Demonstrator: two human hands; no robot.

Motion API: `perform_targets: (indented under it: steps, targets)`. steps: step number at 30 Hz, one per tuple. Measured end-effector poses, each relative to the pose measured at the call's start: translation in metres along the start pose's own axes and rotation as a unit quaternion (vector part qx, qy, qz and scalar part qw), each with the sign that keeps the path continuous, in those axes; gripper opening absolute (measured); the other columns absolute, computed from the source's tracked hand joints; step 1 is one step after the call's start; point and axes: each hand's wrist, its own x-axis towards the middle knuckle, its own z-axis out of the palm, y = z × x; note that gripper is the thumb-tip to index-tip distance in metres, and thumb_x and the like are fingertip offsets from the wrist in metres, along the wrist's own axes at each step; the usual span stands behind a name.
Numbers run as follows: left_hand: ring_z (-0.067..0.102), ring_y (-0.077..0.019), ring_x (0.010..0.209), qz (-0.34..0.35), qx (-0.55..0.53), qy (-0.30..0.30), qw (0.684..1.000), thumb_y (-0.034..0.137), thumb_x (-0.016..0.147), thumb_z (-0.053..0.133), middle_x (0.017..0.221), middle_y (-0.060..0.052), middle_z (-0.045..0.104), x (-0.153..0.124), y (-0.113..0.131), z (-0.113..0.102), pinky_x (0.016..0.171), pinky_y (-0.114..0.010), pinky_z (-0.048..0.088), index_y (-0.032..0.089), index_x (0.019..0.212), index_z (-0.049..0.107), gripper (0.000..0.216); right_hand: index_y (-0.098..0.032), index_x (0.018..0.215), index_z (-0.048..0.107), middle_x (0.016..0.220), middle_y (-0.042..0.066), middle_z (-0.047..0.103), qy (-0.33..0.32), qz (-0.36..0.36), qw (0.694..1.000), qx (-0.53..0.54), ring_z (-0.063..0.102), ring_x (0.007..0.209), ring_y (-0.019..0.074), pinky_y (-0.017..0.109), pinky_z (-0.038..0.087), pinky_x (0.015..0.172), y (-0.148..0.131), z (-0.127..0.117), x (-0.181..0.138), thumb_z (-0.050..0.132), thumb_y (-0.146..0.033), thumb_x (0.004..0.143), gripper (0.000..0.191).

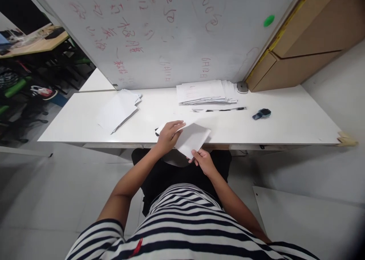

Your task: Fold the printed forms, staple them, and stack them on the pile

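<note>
Over the front edge of the desk I hold a folded sheet of white paper (pixel 193 138), tilted in front of my lap. My right hand (pixel 203 160) pinches its lower corner, with the thumb on top and fingertips beneath. At the upper left edge of the paper, my left hand (pixel 170 136) has its fingers closed around a raised edge. Just behind my left wrist, a white piece and a small black thing show on the desk, mostly covered, and I cannot make out what they are.
On the white desk (pixel 299 119) lie a stack of papers (pixel 203 92), loose sheets (pixel 118 110), a thin black strip (pixel 226 109), a wristwatch (pixel 261 113) and a small grey device (pixel 242 87). Behind stand a whiteboard (pixel 182 43) with red writing and cardboard boxes (pixel 264 70).
</note>
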Motion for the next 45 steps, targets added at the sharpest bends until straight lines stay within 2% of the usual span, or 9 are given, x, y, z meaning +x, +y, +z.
perform_targets:
  steps: [8, 11, 16, 24, 30, 32, 36, 42, 45]
  targets:
    - [0.042, -0.0317, 0.132, 0.011, 0.045, -0.213, 0.976, 0.053, 0.080, 0.064, 0.140, -0.013, 0.051, -0.011, 0.031, 0.027, 0.108, -0.052, 0.034, 0.021, 0.126, 0.058, 0.057, -0.017, 0.068, 0.066, 0.057, 0.002, 0.060, 0.169, -0.036, 0.984, -0.049, 0.051, 0.047, 0.0141, 0.027, 0.042, 0.042, -0.001, -0.015, -0.013, 0.067, -0.062, 0.070, 0.044]
    - [0.040, -0.0324, 0.133, -0.011, 0.092, -0.236, 0.967, 0.048, 0.083, 0.061, 0.136, -0.008, 0.055, -0.012, 0.035, 0.035, 0.111, -0.057, 0.024, 0.023, 0.104, 0.069, 0.033, -0.017, 0.069, 0.065, 0.055, 0.000, 0.057, 0.178, -0.044, 0.980, -0.071, 0.049, 0.047, 0.0135, 0.026, 0.041, 0.042, -0.004, -0.018, -0.015, 0.065, -0.061, 0.072, 0.044]
    - [0.053, -0.0256, 0.120, -0.060, 0.088, -0.146, 0.984, 0.032, 0.091, 0.051, 0.118, -0.005, 0.066, -0.007, 0.019, 0.026, 0.111, -0.053, 0.024, 0.024, 0.090, 0.070, 0.021, -0.019, 0.060, 0.056, 0.050, -0.002, 0.051, 0.179, -0.046, 0.978, -0.097, 0.046, 0.047, 0.0127, 0.026, 0.038, 0.044, 0.001, -0.026, -0.020, 0.063, -0.062, 0.075, 0.046]
    - [0.059, -0.0198, 0.088, -0.197, -0.059, 0.044, 0.978, 0.045, 0.094, 0.042, 0.086, -0.005, 0.063, 0.000, -0.006, -0.012, 0.080, -0.033, 0.045, 0.020, 0.073, 0.062, 0.038, -0.021, 0.053, 0.048, 0.047, -0.001, 0.047, 0.184, -0.026, 0.976, -0.114, 0.045, 0.047, 0.0139, 0.027, 0.037, 0.045, 0.014, -0.035, -0.024, 0.053, -0.067, 0.080, 0.054]
    - [0.059, -0.0221, 0.102, -0.168, -0.125, -0.043, 0.977, 0.046, 0.095, 0.038, 0.095, -0.007, 0.067, -0.011, 0.006, 0.003, 0.095, -0.041, 0.044, 0.020, 0.079, 0.067, 0.042, -0.019, 0.064, 0.062, 0.057, 0.003, 0.063, 0.208, 0.015, 0.976, -0.054, 0.061, 0.062, 0.0215, 0.032, 0.050, 0.061, 0.024, -0.034, -0.016, 0.053, -0.071, 0.077, 0.054]
    - [0.053, -0.0252, 0.118, -0.137, -0.074, -0.110, 0.982, 0.046, 0.094, 0.041, 0.112, -0.008, 0.066, -0.017, 0.017, 0.010, 0.109, -0.053, 0.030, 0.022, 0.086, 0.070, 0.038, -0.016, 0.091, 0.069, 0.078, 0.008, 0.072, 0.206, 0.029, 0.978, 0.020, 0.067, 0.078, 0.0252, 0.034, 0.053, 0.068, 0.025, -0.033, -0.013, 0.049, -0.073, 0.078, 0.062]
    - [0.034, -0.0317, 0.137, -0.054, 0.042, -0.209, 0.976, 0.050, 0.087, 0.055, 0.134, -0.004, 0.057, -0.034, 0.032, 0.024, 0.110, -0.067, -0.005, 0.030, 0.106, 0.069, 0.030, -0.020, 0.133, 0.052, 0.112, 0.010, 0.070, 0.164, 0.021, 0.981, 0.100, 0.067, 0.096, 0.0270, 0.037, 0.057, 0.068, 0.018, -0.031, -0.012, 0.026, -0.078, 0.083, 0.081]
    - [0.041, -0.0266, 0.133, -0.110, 0.063, -0.177, 0.976, 0.038, 0.095, 0.044, 0.127, -0.005, 0.062, -0.055, 0.026, 0.032, 0.113, -0.062, 0.010, 0.027, 0.105, 0.068, 0.028, -0.020, 0.123, 0.060, 0.123, 0.009, 0.066, 0.168, -0.006, 0.986, 0.019, 0.060, 0.115, 0.0282, 0.043, 0.047, 0.098, 0.016, -0.046, -0.011, 0.062, -0.059, 0.078, 0.060]
    - [0.049, -0.0236, 0.126, -0.139, 0.028, -0.109, 0.984, 0.035, 0.095, 0.044, 0.121, -0.006, 0.065, -0.062, 0.022, 0.030, 0.113, -0.055, 0.021, 0.024, 0.102, 0.068, 0.027, -0.020, 0.120, 0.062, 0.123, 0.009, 0.066, 0.188, -0.007, 0.980, -0.066, 0.059, 0.116, 0.0295, 0.047, 0.043, 0.101, 0.016, -0.061, -0.016, 0.061, -0.054, 0.081, 0.052]
